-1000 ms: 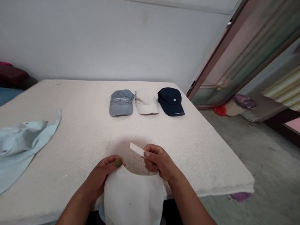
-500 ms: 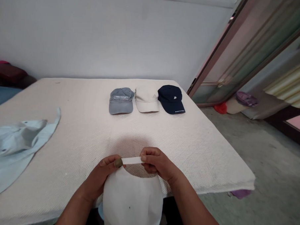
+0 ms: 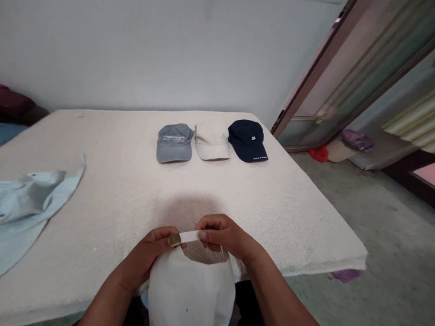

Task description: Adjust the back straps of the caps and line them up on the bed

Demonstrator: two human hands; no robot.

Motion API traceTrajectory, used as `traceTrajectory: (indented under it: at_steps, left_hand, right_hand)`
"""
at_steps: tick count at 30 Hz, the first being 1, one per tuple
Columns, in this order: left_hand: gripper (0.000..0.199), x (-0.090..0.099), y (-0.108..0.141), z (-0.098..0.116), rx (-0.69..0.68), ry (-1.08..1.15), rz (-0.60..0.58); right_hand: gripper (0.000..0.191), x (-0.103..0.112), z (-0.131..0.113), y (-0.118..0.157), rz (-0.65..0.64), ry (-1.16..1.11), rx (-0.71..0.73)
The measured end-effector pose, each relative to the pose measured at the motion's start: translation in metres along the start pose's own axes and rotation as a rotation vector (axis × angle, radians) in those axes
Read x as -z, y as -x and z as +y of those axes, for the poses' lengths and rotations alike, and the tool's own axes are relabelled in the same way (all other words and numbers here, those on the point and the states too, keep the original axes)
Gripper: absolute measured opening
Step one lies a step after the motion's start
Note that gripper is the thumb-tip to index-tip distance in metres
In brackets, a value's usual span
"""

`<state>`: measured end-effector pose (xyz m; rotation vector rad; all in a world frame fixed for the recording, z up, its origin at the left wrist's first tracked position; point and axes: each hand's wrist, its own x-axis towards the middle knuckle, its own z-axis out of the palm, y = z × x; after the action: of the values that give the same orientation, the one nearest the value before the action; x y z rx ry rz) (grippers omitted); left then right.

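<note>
A white baseball cap hangs at the table's near edge, its back opening facing away from me. My left hand pinches the brass-coloured buckle at the left end of the cap's back strap. Between my hands runs the white strap. My right hand grips that strap between thumb and fingers, to the right of the buckle. The cap's brim is out of view below.
Along the table's far side lie a grey cap, a beige cap and a navy cap in a row. At the left rests a pale blue-green hat. A white textured cover lies over the table.
My right hand has slid slightly left along the strap, toward the buckle. More of the buckle now shows at my left thumb. The strap stretch between the hands is shorter.
</note>
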<state>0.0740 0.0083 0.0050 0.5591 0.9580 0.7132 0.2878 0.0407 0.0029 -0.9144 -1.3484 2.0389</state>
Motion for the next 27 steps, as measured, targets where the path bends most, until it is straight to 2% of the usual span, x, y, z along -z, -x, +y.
traceTrajectory:
  at_steps: [20,27]
  left_hand:
    - [0.014,-0.009,-0.002,-0.004,0.049,-0.082,-0.086]
    - [0.009,-0.007,-0.003,-0.004,0.042,-0.075,-0.106]
  right_hand:
    - [0.013,-0.010,0.006,-0.001,-0.072,-0.009,0.007]
    - [0.012,-0.010,0.003,-0.002,-0.028,0.013,-0.027]
